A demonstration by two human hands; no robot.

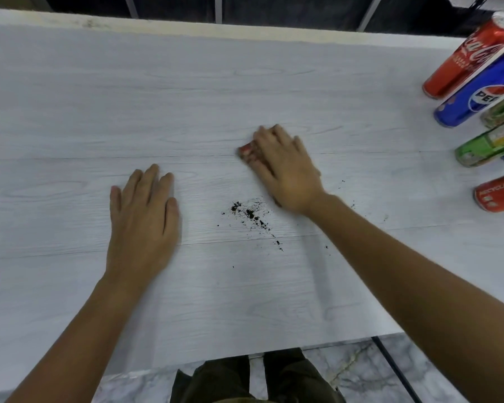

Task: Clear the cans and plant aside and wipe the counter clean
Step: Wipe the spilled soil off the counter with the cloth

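Left grip (144, 207) flat, fingers straight on table (70, 112) | right grip (285, 167) pressing reddish cloth (249, 152) | soil crumbs (250, 213) between my hands | cans (474, 88) far right

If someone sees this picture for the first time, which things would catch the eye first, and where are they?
First, the dark crumbs of dirt scattered mid-counter, between the two hands. Just beyond them the right hand presses a reddish cloth onto the pale counter, while the left hand lies flat beside it. Then the bright cans at the right edge, with a red cola can and a blue can farthest back.
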